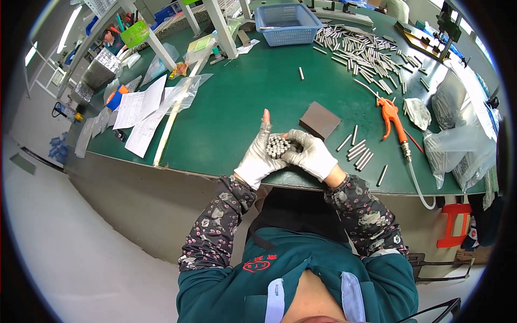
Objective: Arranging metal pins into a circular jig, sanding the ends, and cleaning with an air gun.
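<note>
A bundle of short metal pins (277,146) stands on end between my gloved hands near the table's front edge, their round ends facing up. My left hand (259,160) wraps the bundle's left side, its bare thumb pointing away from me. My right hand (312,155) closes on the right side with bent fingers. Just beyond my right hand lies a brown rectangular block (320,120). Several loose metal pins (360,151) lie on the green table to the right of that hand.
A large pile of metal pins (366,56) spreads across the far right, beside a blue plastic basket (288,24). An orange air gun (393,121) with a hose lies at right, near plastic bags (458,145). Papers (142,116) cover the left side. The green table (231,91) ends close to my waist.
</note>
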Motion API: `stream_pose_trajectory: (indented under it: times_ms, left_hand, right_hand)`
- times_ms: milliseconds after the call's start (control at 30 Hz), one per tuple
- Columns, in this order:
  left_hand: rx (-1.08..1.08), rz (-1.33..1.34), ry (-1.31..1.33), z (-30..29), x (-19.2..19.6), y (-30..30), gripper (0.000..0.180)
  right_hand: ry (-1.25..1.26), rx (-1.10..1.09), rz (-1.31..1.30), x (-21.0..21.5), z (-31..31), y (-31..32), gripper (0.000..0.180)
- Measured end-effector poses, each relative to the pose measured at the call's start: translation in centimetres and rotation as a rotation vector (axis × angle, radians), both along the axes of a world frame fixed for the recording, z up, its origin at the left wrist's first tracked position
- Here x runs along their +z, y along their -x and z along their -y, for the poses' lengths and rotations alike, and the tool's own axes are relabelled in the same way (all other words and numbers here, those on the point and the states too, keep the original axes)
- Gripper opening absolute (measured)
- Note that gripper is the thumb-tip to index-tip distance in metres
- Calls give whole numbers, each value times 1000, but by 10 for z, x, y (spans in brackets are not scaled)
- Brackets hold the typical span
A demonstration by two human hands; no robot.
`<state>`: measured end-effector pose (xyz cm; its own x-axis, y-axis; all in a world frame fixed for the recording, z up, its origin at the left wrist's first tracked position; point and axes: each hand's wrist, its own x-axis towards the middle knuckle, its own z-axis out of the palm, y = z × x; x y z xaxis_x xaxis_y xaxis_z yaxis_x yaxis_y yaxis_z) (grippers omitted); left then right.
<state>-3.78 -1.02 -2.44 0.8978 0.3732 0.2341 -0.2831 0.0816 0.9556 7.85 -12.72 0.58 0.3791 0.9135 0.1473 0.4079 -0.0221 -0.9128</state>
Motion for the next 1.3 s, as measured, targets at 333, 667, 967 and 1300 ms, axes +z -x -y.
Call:
stream_pose_trajectory:
  times_ms: [333, 667, 967, 1300]
  left_hand:
    - [-52, -27, -184, -7, 3, 4, 124]
    - [-20, -37, -267, -9, 3, 4, 122]
    - [-22, -32, -176, -7, 1, 3, 118]
    - [73, 13, -278, 3, 6, 0, 105]
  right_hand:
    - [5, 4, 9, 2, 1, 3, 38]
    - [11, -23, 8, -2, -3, 0, 39]
    - [44, -7, -24, 3, -3, 1, 39]
    - [64, 42, 142, 16, 4, 2, 43]
